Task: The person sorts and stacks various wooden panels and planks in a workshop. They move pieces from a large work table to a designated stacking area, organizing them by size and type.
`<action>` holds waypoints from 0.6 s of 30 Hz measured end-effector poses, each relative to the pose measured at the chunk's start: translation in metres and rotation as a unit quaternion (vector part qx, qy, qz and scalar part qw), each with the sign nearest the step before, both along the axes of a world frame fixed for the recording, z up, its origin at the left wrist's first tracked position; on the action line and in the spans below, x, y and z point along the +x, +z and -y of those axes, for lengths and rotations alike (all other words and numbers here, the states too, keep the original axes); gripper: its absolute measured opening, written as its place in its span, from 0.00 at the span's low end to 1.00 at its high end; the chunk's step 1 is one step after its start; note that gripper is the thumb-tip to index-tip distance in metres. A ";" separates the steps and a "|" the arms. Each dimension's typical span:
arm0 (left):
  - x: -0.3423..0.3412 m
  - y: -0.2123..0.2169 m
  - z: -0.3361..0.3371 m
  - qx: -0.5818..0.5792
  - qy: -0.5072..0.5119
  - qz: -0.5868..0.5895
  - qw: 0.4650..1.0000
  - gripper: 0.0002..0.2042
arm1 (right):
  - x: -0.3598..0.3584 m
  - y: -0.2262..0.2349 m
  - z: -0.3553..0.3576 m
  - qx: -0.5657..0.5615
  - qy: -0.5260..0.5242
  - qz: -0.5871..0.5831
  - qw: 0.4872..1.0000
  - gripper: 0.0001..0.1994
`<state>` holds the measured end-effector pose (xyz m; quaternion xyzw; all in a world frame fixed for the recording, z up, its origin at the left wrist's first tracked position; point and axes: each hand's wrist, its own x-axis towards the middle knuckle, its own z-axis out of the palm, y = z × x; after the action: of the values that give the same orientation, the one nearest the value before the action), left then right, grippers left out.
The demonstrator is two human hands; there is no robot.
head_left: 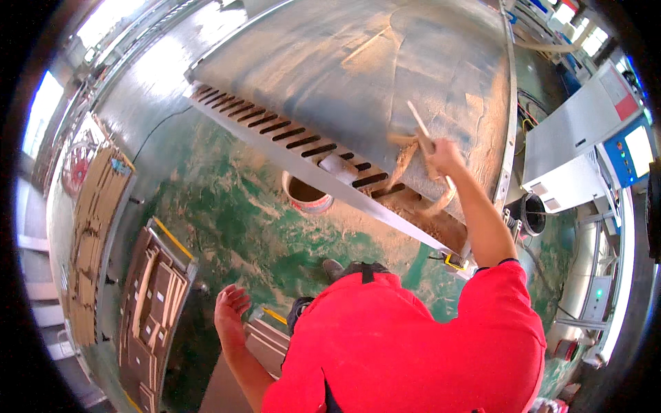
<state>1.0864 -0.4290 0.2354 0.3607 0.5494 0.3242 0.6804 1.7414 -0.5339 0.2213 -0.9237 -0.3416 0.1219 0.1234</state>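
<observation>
My right hand [446,158] is closed round what looks like a wooden-backed bench brush [425,135], partly blurred, over the near right corner of a large flat machine bed [323,76]. Pale sawdust [475,141] lies on the bed around the brush and is heaped by the slotted ledge [255,120] along its near edge. A small whitish block [337,167] rests on that ledge. Away from the machine, my left hand [233,303] hangs low at the left, its fingers loosely bent and apart, with nothing in it.
A bucket [310,199] stands on the dusty green floor below the ledge. Carts with stacked boards [93,255] and offcuts [155,303] are at the left. More boards [265,344] lie beside my left arm. A control cabinet [571,148] and a black bin [530,213] stand right.
</observation>
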 end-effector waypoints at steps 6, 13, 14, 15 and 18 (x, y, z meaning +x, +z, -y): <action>0.003 -0.015 -0.085 -0.040 -0.033 -0.020 0.998 0.16 | -0.071 0.041 -0.063 0.055 0.023 -0.057 0.997 0.14; -0.056 -0.033 -0.177 -0.037 -0.051 0.005 0.998 0.17 | -0.040 0.031 -0.072 -0.012 -0.155 0.019 0.988 0.14; -0.069 -0.035 -0.193 -0.043 -0.047 -0.002 0.998 0.17 | -0.049 0.030 -0.078 -0.032 -0.159 0.045 0.986 0.14; -0.080 -0.037 -0.210 -0.049 -0.044 -0.008 0.998 0.17 | -0.058 0.028 -0.085 -0.012 -0.153 0.038 0.987 0.15; -0.101 -0.022 -0.248 -0.029 -0.043 -0.007 0.999 0.17 | -0.103 0.032 -0.108 0.025 -0.121 0.019 0.992 0.16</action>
<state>0.9858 -0.1809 0.2139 0.3662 0.5475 0.2757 0.7001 1.6382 -0.4255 0.2530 -0.9570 -0.2323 0.0801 0.1540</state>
